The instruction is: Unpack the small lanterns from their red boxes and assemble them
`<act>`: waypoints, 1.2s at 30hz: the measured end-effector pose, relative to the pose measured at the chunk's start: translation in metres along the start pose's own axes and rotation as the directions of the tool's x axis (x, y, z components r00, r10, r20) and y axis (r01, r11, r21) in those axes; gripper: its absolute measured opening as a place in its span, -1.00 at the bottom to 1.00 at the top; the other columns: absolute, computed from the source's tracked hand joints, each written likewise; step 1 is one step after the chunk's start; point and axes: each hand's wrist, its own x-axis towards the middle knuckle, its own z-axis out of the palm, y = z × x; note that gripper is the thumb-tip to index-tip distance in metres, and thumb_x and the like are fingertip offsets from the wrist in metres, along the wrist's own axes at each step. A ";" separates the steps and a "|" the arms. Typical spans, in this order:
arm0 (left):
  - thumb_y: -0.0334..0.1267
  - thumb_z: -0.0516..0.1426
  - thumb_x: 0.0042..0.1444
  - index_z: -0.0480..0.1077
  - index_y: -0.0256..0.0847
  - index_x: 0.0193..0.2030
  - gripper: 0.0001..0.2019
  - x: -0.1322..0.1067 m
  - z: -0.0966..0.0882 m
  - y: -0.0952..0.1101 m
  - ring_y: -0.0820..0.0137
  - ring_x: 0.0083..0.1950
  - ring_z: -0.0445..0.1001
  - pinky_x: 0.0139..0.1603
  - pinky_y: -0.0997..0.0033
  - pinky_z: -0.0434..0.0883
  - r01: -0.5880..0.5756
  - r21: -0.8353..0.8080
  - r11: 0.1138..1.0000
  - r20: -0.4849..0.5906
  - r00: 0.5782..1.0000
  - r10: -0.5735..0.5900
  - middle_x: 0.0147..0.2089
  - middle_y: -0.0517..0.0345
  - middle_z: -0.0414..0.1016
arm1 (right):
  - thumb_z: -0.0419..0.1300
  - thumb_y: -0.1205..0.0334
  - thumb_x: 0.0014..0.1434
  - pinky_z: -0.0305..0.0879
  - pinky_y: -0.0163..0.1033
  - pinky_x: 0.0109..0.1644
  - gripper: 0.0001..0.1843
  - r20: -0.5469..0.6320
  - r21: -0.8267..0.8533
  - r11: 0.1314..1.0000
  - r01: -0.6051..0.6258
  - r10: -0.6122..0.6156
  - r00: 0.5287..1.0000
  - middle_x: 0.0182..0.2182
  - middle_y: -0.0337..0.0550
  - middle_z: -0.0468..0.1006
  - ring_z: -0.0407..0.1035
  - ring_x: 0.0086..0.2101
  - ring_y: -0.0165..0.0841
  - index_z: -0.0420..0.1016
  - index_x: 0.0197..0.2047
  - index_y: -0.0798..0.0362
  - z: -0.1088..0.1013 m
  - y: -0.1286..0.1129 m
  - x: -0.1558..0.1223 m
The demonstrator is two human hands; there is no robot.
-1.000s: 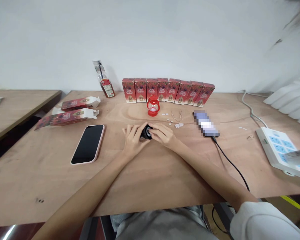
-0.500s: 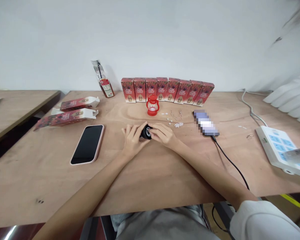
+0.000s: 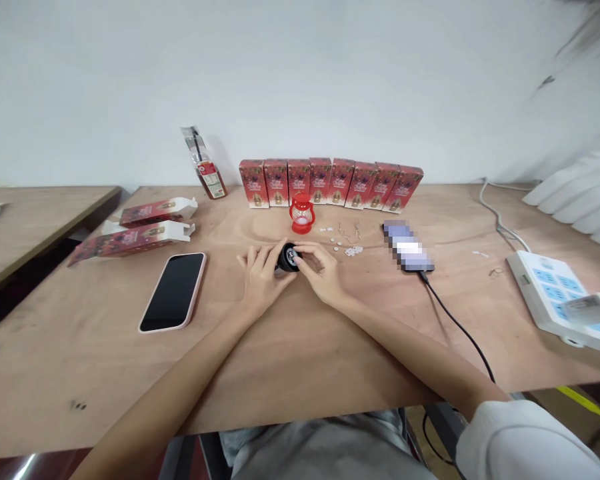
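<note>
My left hand (image 3: 263,272) is closed around a black, round-based thing that looks like a small lantern (image 3: 283,259). Its base, with a grey recessed inside, is turned toward my right hand (image 3: 324,270). The thumb and forefinger of that hand grip the base's edge, the thumb reaching over the recess; whether they also pinch a tiny part, I cannot make out. Most of the black body is hidden by my left fingers. Just beyond my hands a red lantern (image 3: 302,215) stands upright. Right of it lie small round cells (image 3: 336,248), white tabs (image 3: 354,251) and bent wire handles (image 3: 349,232).
Several red printed boxes (image 3: 320,181) stand in a row by the wall. Two opened boxes (image 3: 153,233) lie left, near a bottle (image 3: 211,179). A pink-edged phone (image 3: 174,292), a cabled phone (image 3: 409,247) and a white power strip (image 3: 560,293) rest on the wooden table (image 3: 300,367).
My right fingers have opened somewhat from a tight pinch over the base, so more of its recess shows. The black lantern stays in my left hand. The whole view has shifted slightly.
</note>
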 end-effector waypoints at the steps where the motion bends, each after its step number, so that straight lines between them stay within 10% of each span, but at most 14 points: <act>1: -0.10 0.17 0.06 0.31 -0.20 0.14 -0.50 0.001 0.000 0.000 0.16 -0.13 0.34 -0.15 0.25 0.07 -0.003 0.014 1.000 0.004 1.000 0.003 -0.10 -0.02 0.52 | 0.14 0.24 0.19 0.34 -0.16 0.07 -0.85 -0.001 0.005 1.000 -0.012 0.012 1.000 -0.11 -0.09 0.51 0.42 -0.06 -0.35 0.49 -0.18 0.00 0.001 0.000 0.000; 14: -0.14 0.21 0.00 0.36 -0.21 0.08 -0.52 0.003 -0.001 0.004 0.13 -0.15 0.36 -0.20 0.26 0.04 -0.040 0.060 0.997 0.086 0.996 0.034 -0.13 -0.01 0.55 | 0.01 0.25 0.24 0.31 -0.14 -0.01 -0.88 0.167 -0.222 0.961 0.167 -0.131 0.977 -0.21 -0.04 0.44 0.36 -0.13 -0.31 0.34 -0.28 0.03 -0.009 0.019 0.003; 22: -0.13 0.21 -0.03 0.35 -0.20 0.08 -0.50 0.005 -0.001 0.005 0.11 -0.12 0.35 -0.15 0.23 0.08 0.017 0.040 0.999 0.074 0.997 -0.020 -0.09 -0.04 0.53 | -0.06 0.18 0.25 0.35 -0.18 -0.06 -0.91 0.006 0.088 0.988 -0.128 0.128 0.992 -0.20 -0.07 0.43 0.39 -0.20 -0.40 0.12 -0.26 0.00 0.003 0.021 0.004; 24: -0.13 0.21 -0.03 0.34 -0.22 0.08 -0.50 0.005 0.000 0.005 0.10 -0.12 0.36 -0.15 0.22 0.09 0.020 0.039 0.999 0.054 0.998 -0.022 -0.09 -0.05 0.53 | -0.01 0.19 0.21 0.38 -0.21 -0.10 -0.90 -0.087 0.258 0.921 -0.290 0.321 0.943 -0.26 -0.14 0.45 0.41 -0.26 -0.42 0.11 -0.30 0.00 0.008 0.023 0.005; 29: -0.14 0.17 0.04 0.31 -0.20 0.13 -0.51 0.010 -0.001 0.005 0.06 -0.09 0.36 -0.10 0.15 0.11 -0.063 0.087 0.994 0.095 0.994 0.054 -0.08 -0.09 0.51 | 0.01 0.35 0.08 0.41 -0.26 -0.27 -0.95 -0.006 0.550 0.534 -0.642 0.771 0.637 -0.52 -0.30 0.42 0.39 -0.47 -0.44 0.20 -0.38 0.02 0.015 0.031 0.009; 36: -0.41 -0.10 0.24 0.29 0.01 0.16 -0.59 0.028 -0.018 0.006 0.23 -0.08 0.44 -0.10 0.16 0.15 -0.371 0.058 0.927 0.262 0.901 0.344 -0.09 0.02 0.53 | -0.07 0.38 0.11 0.44 -0.26 -0.36 -0.79 0.185 0.567 0.349 -0.746 0.829 0.529 -0.63 -0.20 0.36 0.34 -0.55 -0.42 0.26 -0.52 0.05 0.016 0.033 0.011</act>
